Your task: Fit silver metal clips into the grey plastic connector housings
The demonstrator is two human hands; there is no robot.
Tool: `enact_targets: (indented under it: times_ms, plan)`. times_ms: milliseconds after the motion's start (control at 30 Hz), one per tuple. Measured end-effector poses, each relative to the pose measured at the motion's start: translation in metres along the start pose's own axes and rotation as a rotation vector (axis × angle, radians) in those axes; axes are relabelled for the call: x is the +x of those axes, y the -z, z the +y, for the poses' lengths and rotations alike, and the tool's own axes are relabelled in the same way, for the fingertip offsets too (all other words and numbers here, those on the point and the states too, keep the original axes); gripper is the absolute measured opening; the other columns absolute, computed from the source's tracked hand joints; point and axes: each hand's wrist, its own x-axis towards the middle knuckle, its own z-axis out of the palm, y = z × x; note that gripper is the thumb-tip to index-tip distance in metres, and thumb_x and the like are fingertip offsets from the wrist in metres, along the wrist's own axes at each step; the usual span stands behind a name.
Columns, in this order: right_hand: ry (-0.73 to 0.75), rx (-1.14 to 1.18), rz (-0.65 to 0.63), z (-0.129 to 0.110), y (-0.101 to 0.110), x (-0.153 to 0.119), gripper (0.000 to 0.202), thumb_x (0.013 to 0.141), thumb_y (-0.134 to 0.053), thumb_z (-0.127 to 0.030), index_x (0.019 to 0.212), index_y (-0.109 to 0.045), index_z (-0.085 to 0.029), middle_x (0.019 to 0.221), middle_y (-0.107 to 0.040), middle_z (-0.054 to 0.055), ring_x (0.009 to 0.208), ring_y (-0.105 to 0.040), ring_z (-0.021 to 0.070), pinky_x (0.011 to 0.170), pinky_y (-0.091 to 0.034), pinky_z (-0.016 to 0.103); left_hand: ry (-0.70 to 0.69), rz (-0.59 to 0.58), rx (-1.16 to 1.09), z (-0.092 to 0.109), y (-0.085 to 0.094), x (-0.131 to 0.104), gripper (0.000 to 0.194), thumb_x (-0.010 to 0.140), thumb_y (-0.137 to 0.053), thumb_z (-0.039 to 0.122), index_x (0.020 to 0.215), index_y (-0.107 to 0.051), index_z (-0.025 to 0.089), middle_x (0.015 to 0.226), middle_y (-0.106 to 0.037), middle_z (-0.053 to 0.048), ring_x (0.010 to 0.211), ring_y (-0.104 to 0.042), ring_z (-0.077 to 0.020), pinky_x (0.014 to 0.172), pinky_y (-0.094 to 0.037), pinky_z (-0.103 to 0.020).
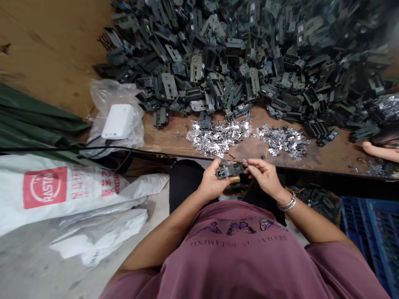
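Here, a housing sits in the left hand.

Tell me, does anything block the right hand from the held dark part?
Nothing visible does: the right fingers are beside the dark slotted part in the left hand; whether they touch it is too small to tell.

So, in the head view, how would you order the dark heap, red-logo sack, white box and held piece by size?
Largest to smallest:
1. Dark heap
2. Red-logo sack
3. White box
4. Held piece, in the left hand
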Motion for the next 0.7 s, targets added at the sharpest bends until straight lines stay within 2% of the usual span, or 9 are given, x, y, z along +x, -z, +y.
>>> enact_targets:
  times_ms: [100, 233, 300, 367, 433, 500, 567, 633, 700]
  plan:
    - [-0.216, 0.24, -0.046, -0.001, -0.017, 0.003, 0.032, 0.076, -0.075, -0.044, 0.094, -0.073, -0.017, 0.076, -0.072, 0.002, 0.055, -0.06, 0.0097, 0.049, -0.051, 0.021, -0.118, -0.011, 0.073, -0.006, -0.001, -0.001, 0.04, 0.062, -0.084, 0.032, 0.092, -0.062, 0.018, 0.095, -0.075, -0.007, 0.079, -0.069, -0.0178, 0.075, -0.056, -0.03]
    - [-0.368, 0.537, -0.003, 0.003, -0.035, 0.006, 0.031, 0.066, -0.081, -0.04, 0.085, -0.074, -0.017, 0.068, -0.066, -0.001, 0.045, -0.047, 0.0044, 0.041, -0.041, 0.016, -0.208, -0.04, 0.05, -0.018, 0.001, -0.003, 0.039, 0.068, -0.082, 0.031, 0.099, -0.062, 0.018, 0.109, -0.073, -0.01, 0.1, -0.069, -0.0218, 0.092, -0.053, -0.036]
    - [-0.42, 0.589, -0.021, 0.008, -0.037, 0.004, 0.034, 0.064, -0.083, -0.04, 0.089, -0.074, -0.018, 0.066, -0.063, -0.002, 0.045, -0.045, 0.0038, 0.04, -0.038, 0.015, -0.179, -0.068, 0.005, -0.023, 0.007, -0.007, 0.042, 0.067, -0.084, 0.032, 0.1, -0.062, 0.018, 0.117, -0.07, -0.012, 0.11, -0.066, -0.0243, 0.098, -0.049, -0.039]
    - [-0.421, 0.546, -0.036, 0.013, -0.035, 0.001, 0.038, 0.067, -0.081, -0.042, 0.096, -0.072, -0.019, 0.067, -0.061, -0.003, 0.046, -0.043, 0.0042, 0.04, -0.035, 0.016, -0.059, -0.153, -0.06, -0.024, 0.014, -0.011, 0.053, 0.062, -0.087, 0.033, 0.106, -0.061, 0.018, 0.121, -0.068, -0.014, 0.112, -0.064, -0.0265, 0.098, -0.049, -0.04]
    - [-0.348, 0.392, -0.051, 0.015, -0.032, -0.002, 0.039, 0.074, -0.076, -0.043, 0.104, -0.069, -0.02, 0.069, -0.06, -0.003, 0.049, -0.046, 0.0059, 0.043, -0.037, 0.017, 0.105, -0.267, -0.195, -0.022, 0.021, -0.016, 0.068, 0.058, -0.089, 0.037, 0.116, -0.059, 0.018, 0.122, -0.066, -0.015, 0.111, -0.064, -0.0277, 0.094, -0.051, -0.04]
    - [-0.192, 0.146, -0.1, 0.014, -0.029, -0.004, 0.035, 0.082, -0.068, -0.042, 0.11, -0.066, -0.02, 0.075, -0.063, -0.001, 0.057, -0.053, 0.009, 0.052, -0.044, 0.021, 0.248, -0.302, -0.336, -0.018, 0.024, -0.02, 0.069, 0.06, -0.088, 0.04, 0.117, -0.057, 0.017, 0.114, -0.069, -0.013, 0.101, -0.067, -0.0256, 0.086, -0.053, -0.036]
    - [0.02, -0.14, -0.2, 0.008, -0.026, -0.001, 0.031, 0.09, -0.059, -0.038, 0.114, -0.064, -0.02, 0.085, -0.067, 0.003, 0.069, -0.06, 0.0129, 0.065, -0.05, 0.026, 0.358, -0.253, -0.398, -0.015, 0.023, -0.022, 0.058, 0.067, -0.083, 0.042, 0.112, -0.058, 0.015, 0.096, -0.071, -0.01, 0.081, -0.068, -0.0192, 0.07, -0.052, -0.029]
    - [0.225, -0.41, -0.277, 0.0, -0.024, 0.01, 0.028, 0.096, -0.049, -0.034, 0.114, -0.064, -0.018, 0.092, -0.069, 0.006, 0.079, -0.063, 0.016, 0.075, -0.05, 0.03, 0.431, -0.184, -0.412, -0.011, 0.02, -0.022, 0.049, 0.073, -0.078, 0.042, 0.108, -0.058, 0.014, 0.082, -0.069, -0.005, 0.064, -0.063, -0.0129, 0.056, -0.046, -0.022]
    - [0.359, -0.664, -0.273, -0.009, -0.023, 0.029, 0.029, 0.099, -0.043, -0.031, 0.11, -0.065, -0.016, 0.095, -0.07, 0.009, 0.085, -0.064, 0.0182, 0.08, -0.049, 0.032, 0.459, -0.129, -0.457, -0.009, 0.018, -0.019, 0.046, 0.075, -0.075, 0.04, 0.11, -0.058, 0.015, 0.082, -0.067, -0.005, 0.06, -0.06, -0.0112, 0.051, -0.044, -0.021]
